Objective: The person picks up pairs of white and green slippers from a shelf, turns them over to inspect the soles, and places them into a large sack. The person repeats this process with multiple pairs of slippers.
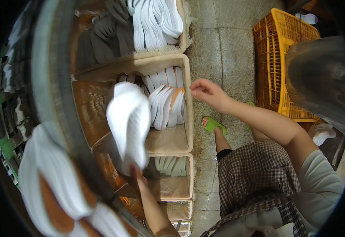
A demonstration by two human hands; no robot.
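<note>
My left hand (pixel 138 177) grips the heel end of a pair or small stack of white shoe soles (pixel 129 118), smeared by motion, over a beige-lined bin. Most of its fingers are hidden behind the soles. My right hand (pixel 207 93) hovers by the bin's right rim (pixel 189 102), loosely bent, with a gap between thumb and fingers and nothing seen in it. Inside that bin, rows of white soles (pixel 162 107) stand on edge, a few with tan-orange faces. Some dark ones lie partly hidden behind the held soles.
Another bin above holds grey soles (pixel 105 39) and white soles (pixel 156 23); smaller bins with pale green soles (pixel 170 166) follow below. A blurred rail (pixel 58 79) and white-and-brown soles (pixel 58 185) fill the left. Right of the aisle stands a yellow crate (pixel 269 67) beside a dark plastic-wrapped bundle (pixel 318 71).
</note>
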